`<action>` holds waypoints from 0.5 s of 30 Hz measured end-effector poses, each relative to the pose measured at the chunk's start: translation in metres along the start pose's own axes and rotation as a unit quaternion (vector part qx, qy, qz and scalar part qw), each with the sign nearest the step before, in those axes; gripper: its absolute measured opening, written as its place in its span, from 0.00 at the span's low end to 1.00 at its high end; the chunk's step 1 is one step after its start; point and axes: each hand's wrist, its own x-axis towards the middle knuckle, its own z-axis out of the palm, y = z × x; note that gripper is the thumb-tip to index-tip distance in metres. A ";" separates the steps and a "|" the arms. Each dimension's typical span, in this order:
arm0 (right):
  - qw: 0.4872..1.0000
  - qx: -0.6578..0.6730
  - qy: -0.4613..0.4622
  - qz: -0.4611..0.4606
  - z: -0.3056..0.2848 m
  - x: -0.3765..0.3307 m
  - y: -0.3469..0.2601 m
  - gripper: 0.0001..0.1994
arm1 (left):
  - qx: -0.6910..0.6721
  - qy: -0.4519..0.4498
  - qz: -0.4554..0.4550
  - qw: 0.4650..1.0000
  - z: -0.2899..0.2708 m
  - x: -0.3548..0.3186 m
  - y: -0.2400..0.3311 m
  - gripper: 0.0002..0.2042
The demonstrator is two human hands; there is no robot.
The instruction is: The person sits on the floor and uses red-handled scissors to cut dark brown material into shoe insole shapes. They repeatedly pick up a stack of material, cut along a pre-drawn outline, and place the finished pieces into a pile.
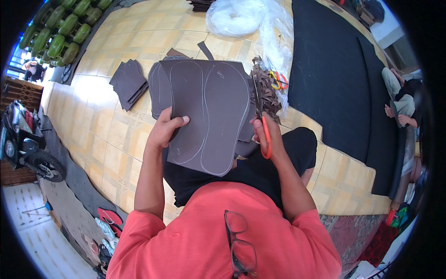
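My left hand grips the left edge of a dark brown sheet, thumb on top. Pale sole-shaped outlines are drawn on the sheet, and its lower right edge follows one curved line. In my right hand is a pair of scissors with orange handles, the dark blades pointing away from me beside the sheet's right edge. I cannot tell how far the blades are parted. More marked brown pieces show behind the sheet's left side.
A stack of cut brown pieces lies on the tiles at left. Brown scraps are heaped to the right, with yellow-and-red-handled scissors on them. Beyond are clear plastic wrap and a large black sheet. Another person sits far right.
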 end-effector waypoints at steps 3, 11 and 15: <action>0.999 0.001 -0.012 -0.034 -0.003 0.003 -0.012 0.15 | 0.031 -0.032 -0.006 0.999 0.003 -0.005 0.008 0.20; 0.995 -0.040 -0.020 -0.086 -0.012 0.001 -0.021 0.16 | 0.078 -0.069 -0.021 0.994 -0.003 -0.006 0.012 0.21; 0.995 -0.064 -0.019 -0.080 -0.014 -0.003 -0.020 0.18 | 0.073 -0.079 -0.028 0.994 -0.008 -0.004 0.009 0.21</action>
